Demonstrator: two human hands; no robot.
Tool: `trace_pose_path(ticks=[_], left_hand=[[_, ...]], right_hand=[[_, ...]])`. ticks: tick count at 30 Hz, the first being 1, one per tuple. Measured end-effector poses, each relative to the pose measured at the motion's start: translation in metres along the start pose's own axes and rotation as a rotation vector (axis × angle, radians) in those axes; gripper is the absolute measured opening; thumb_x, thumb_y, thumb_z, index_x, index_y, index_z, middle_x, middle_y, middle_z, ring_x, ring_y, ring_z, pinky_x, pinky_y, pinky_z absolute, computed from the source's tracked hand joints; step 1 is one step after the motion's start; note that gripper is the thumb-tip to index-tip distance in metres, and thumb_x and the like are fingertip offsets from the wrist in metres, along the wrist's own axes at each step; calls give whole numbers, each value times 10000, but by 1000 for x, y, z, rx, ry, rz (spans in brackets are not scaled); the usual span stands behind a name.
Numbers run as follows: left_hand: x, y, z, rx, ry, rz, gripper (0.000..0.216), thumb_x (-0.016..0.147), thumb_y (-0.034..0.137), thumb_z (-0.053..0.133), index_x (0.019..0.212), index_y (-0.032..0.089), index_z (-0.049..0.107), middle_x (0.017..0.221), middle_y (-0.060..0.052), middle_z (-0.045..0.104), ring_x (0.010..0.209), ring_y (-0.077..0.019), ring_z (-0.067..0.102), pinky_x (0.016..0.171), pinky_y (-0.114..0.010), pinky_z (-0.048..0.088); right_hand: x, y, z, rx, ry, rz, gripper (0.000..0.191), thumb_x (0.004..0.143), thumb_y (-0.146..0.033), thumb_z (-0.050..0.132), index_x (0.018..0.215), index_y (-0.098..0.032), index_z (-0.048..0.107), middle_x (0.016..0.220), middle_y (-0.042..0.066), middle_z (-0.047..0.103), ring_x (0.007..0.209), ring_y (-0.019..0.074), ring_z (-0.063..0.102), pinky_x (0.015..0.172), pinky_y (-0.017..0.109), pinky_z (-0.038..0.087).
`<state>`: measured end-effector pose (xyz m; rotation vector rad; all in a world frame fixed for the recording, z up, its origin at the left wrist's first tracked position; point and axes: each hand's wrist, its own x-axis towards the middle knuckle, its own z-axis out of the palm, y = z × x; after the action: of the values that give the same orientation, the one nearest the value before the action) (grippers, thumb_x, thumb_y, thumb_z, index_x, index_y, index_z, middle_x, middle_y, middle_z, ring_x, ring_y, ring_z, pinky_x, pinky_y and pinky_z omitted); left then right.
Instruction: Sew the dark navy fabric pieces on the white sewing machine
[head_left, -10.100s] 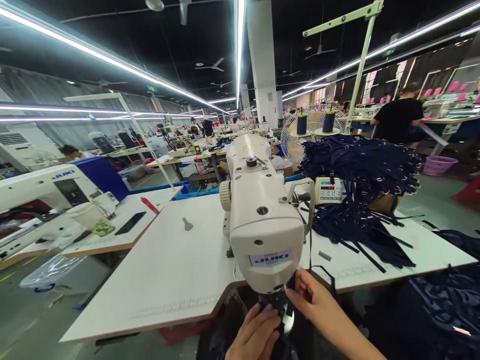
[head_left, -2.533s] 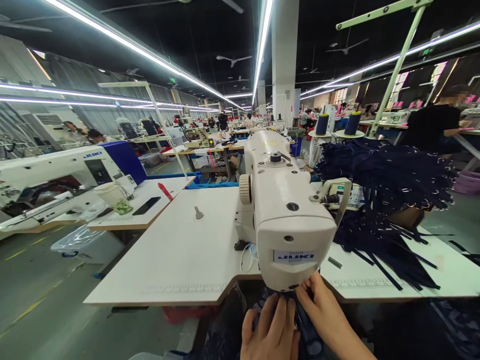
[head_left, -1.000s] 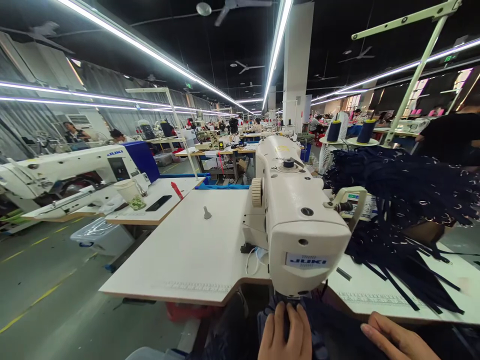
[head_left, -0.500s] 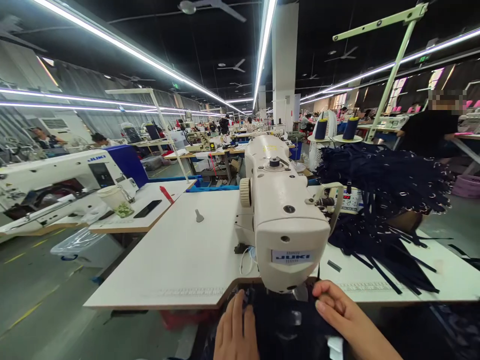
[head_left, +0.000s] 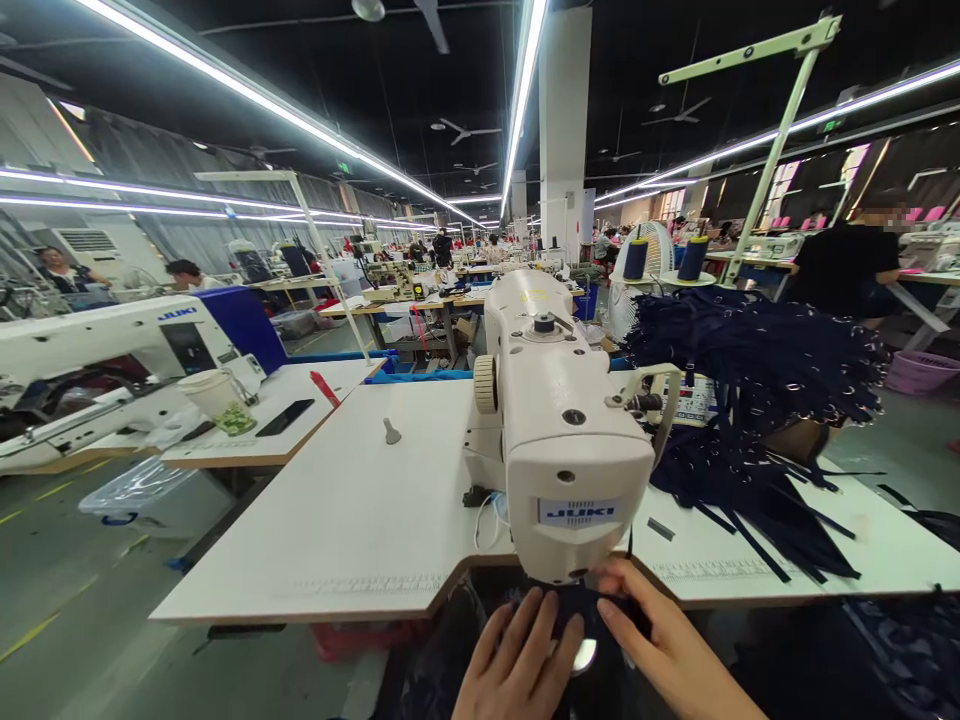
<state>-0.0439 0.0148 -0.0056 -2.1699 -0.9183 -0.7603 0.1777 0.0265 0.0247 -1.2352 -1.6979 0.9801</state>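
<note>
A cream JUKI sewing machine (head_left: pixel 559 430) stands on a white table (head_left: pixel 352 520), its head facing me. Dark navy fabric (head_left: pixel 574 610) lies under the head, mostly hidden. My left hand (head_left: pixel 517 660) rests flat on this fabric with fingers spread, just left of the needle area. My right hand (head_left: pixel 660 640) presses on the fabric from the right, fingertips below the machine's face. The needle itself is out of sight.
A big heap of navy straps with metal rings (head_left: pixel 757 370) covers the table's right side, beside a control panel (head_left: pixel 690 398). Two thread cones (head_left: pixel 664 258) stand behind. A second machine (head_left: pixel 112 350), a cup (head_left: pixel 214 398) and a phone (head_left: pixel 285 417) are at the left. People work further back.
My left hand has shifted right toward the needle area and my right hand has moved in closer; the hands now lie side by side on the fabric. The view has shifted slightly.
</note>
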Motion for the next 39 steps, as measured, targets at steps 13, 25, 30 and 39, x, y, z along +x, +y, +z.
trace_pose_path(ticks=[13, 25, 30, 39], left_hand=[[-1, 2, -1, -39, -23, -49, 384, 997, 383, 356, 1249, 226, 598, 1351, 53, 568, 1381, -115, 344, 1201, -334, 84], [13, 16, 4, -27, 177, -246, 250, 957, 276, 475, 1065, 337, 691, 1108, 98, 710, 1076, -54, 597, 1140, -256, 161], [18, 21, -1, -35, 187, -309, 236, 949, 261, 487, 1035, 332, 695, 1064, 95, 726, 992, -57, 639, 1058, -236, 245], [17, 20, -13, -108, -32, -300, 262, 982, 366, 455, 1180, 333, 623, 1174, 75, 684, 1092, -104, 613, 976, -296, 325]], right_hand=[[22, -19, -2, -75, -220, -72, 363, 1008, -324, 400, 1281, -216, 615, 1382, 107, 520, 1352, 267, 409, 1149, 411, 316], [23, -17, -1, -113, -204, -158, 356, 1026, -310, 378, 1289, -235, 605, 1292, 110, 567, 1295, 239, 469, 1083, 373, 403], [26, -16, -1, -122, -208, -152, 365, 1027, -333, 372, 1259, -214, 627, 1276, 123, 578, 1286, 248, 475, 1086, 383, 400], [25, -12, -4, -92, -242, -99, 384, 1028, -389, 372, 1344, -261, 549, 1404, 72, 496, 1344, 234, 398, 1123, 376, 364]])
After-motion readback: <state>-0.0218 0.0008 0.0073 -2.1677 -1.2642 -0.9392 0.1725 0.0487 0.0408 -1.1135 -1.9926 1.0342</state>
